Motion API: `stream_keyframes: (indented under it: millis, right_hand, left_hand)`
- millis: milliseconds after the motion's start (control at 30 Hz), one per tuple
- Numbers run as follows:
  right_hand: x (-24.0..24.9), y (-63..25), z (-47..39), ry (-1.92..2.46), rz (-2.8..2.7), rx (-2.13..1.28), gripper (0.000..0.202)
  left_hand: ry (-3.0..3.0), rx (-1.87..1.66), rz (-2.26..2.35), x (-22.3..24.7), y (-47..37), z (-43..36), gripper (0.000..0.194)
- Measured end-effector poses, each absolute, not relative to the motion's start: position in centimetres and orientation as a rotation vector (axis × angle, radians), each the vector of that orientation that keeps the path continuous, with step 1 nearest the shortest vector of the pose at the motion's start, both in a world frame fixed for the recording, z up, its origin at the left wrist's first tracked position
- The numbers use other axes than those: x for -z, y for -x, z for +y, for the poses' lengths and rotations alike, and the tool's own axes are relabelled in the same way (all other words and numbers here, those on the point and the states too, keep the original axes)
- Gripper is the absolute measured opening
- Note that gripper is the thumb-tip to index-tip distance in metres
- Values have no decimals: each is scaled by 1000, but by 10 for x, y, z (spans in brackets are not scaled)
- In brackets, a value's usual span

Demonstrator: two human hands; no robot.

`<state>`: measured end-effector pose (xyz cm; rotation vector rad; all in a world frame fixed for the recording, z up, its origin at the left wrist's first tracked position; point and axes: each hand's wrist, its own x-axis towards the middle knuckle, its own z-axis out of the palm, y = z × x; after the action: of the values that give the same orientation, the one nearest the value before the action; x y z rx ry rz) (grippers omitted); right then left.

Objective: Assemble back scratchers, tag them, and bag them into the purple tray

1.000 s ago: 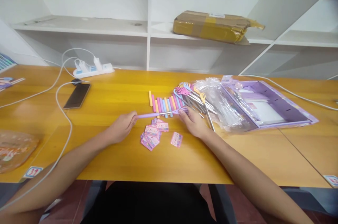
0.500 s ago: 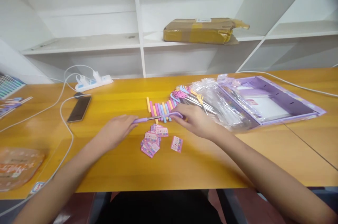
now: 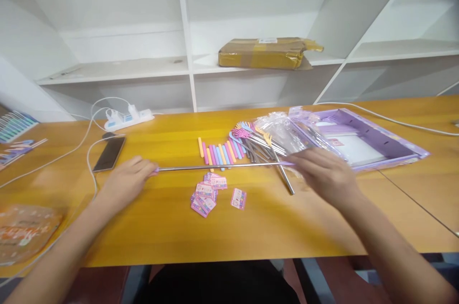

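A long thin metal rod with purple ends stretches level between my hands. My left hand is closed on its left purple end, and my right hand is closed round the right end, whose tip is hidden by the fingers. Just behind the rod lies a row of pink, yellow, blue and purple sticks. Small pink cards are piled in front of it, with a single card to their right. Metal rods with coloured hand-shaped heads lie beside my right hand.
Clear plastic wrappers and a purple box lie at the right. A phone, white cables and a power strip are at the left, near an orange-printed bag. A taped carton rests on the shelf.
My hands have moved apart, the right one to the right and the left one to the left. The rod between them is now much longer.
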<state>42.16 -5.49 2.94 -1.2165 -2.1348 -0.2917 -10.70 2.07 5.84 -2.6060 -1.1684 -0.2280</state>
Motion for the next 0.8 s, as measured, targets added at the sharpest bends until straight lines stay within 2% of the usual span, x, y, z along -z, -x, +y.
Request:
stream_keyframes:
  millis: [200,533,700,800]
  right_hand:
    - [-21,-535,-92,1612,-1866,549,26]
    - [6,-537,-107,1904,-1715,281,49]
    - [2,-539,-105,2078,-1601,119,29]
    - [-4,-533,-96,2081,-1563,89,18]
  left_hand:
    - [2684,363,-1300,-53,170,20,27]
    - [2666,370,-1184,-41,152,7,38]
    - [2591,254,-1223,-42,153,7,38]
    - [2518,213,-1204,-42,151,7,31]
